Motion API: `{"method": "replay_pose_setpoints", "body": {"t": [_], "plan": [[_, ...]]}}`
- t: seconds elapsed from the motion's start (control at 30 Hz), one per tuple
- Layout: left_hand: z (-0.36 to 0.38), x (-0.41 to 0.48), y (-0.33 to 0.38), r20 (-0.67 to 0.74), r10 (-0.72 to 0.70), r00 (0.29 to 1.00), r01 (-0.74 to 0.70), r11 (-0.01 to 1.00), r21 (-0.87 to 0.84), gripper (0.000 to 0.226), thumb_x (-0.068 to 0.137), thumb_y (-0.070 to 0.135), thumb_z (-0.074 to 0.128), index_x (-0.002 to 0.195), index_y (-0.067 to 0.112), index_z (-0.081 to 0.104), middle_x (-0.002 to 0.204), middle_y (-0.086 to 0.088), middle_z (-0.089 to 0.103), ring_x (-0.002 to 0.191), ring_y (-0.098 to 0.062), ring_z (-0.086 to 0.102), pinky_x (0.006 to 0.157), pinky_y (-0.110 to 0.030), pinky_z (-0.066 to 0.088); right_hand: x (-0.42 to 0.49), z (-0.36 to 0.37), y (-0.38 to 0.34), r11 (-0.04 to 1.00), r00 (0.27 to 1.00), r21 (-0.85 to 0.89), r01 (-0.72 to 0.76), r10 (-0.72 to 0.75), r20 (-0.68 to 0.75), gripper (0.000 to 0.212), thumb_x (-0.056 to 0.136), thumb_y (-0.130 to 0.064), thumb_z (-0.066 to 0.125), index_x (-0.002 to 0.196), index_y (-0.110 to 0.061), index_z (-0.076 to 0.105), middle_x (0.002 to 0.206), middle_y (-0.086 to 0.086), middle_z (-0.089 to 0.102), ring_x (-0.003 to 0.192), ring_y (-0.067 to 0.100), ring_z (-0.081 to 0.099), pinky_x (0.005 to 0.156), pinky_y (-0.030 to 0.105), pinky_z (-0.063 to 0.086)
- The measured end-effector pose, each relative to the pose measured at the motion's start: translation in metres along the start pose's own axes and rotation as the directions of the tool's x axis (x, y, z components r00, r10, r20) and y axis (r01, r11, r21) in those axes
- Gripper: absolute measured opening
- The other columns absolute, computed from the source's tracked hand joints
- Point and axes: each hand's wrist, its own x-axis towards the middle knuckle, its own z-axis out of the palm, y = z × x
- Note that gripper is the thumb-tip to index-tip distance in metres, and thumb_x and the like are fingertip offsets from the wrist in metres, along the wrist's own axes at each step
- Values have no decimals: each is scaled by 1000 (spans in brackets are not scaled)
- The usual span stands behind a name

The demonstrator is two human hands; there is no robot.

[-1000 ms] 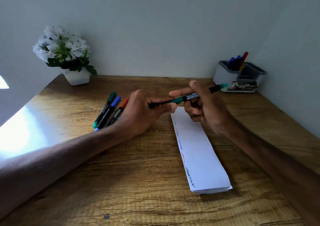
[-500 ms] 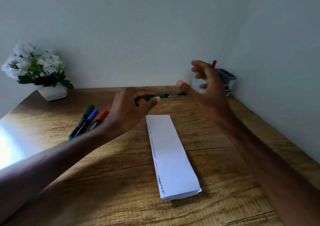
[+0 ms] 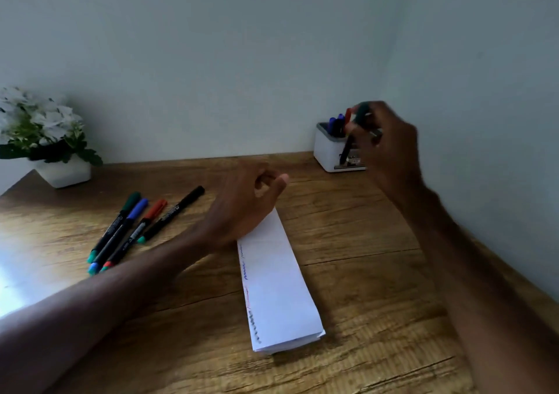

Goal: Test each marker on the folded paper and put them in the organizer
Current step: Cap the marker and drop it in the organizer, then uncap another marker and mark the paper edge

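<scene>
Head-worn view, angled down, close over desk (image 3: pixel 363 242)

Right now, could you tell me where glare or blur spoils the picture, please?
Head view: the right hand and the marker it holds are motion-blurred beside the organizer. Head view: bright glare washes out the table at its left edge. Head view: the paper and the loose markers are fairly sharp, and the wall is dim.
</scene>
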Motion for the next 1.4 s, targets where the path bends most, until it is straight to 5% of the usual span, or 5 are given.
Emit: {"method": "replay_pose_setpoints", "body": {"t": [0.1, 0.23, 1.07, 1.27, 1.4], "plan": [[3, -5, -10, -26, -77, 997, 76, 996, -39, 29, 100, 47, 57, 100, 25, 76, 82, 22, 66, 77, 13, 59, 62, -4, 36, 12, -21, 8, 1000, 970, -7, -6, 5, -245, 21, 99, -20, 57, 115, -9, 66, 101, 2, 74, 90, 8, 69, 67, 14, 54], [2, -7, -3, -50, -47, 998, 43, 995, -85, 23, 103, 38, 56, 91, 27, 73, 80, 19, 68, 76, 14, 59, 62, -3, 37, 30, -28, 30, 998, 926, -59, -27, 3, -377, 24, 100, -26, 53, 114, -10, 65, 105, 6, 72, 94, 15, 69, 66, 39, 61], [4, -7, -7, -42, -139, 989, 132, 982, -134, 27, 106, 27, 51, 95, 21, 74, 80, 15, 73, 80, 12, 63, 66, -1, 37, 34, 5, 102, 939, 968, -238, -248, 233, -90, 33, 96, -7, 62, 128, 0, 61, 123, 19, 69, 113, 29, 66, 93, 23, 47], [1, -8, -3, -62, -127, 990, 117, 984, -135, 26, 106, 25, 51, 91, 23, 73, 78, 16, 71, 78, 12, 62, 65, -2, 37, 22, -6, 68, 975, 978, -209, -71, 26, -208, 37, 91, -10, 66, 127, -10, 59, 121, 7, 65, 107, 20, 61, 86, 44, 57], [-5, -14, 1, -59, -101, 993, 96, 992, -80, 24, 106, 24, 52, 94, 22, 72, 81, 14, 70, 78, 6, 62, 65, -8, 40, 4, 7, 9, 985, 987, -161, 68, -90, -131, 17, 91, -6, 62, 107, -10, 68, 109, 7, 68, 101, 17, 62, 84, 31, 55]]}}
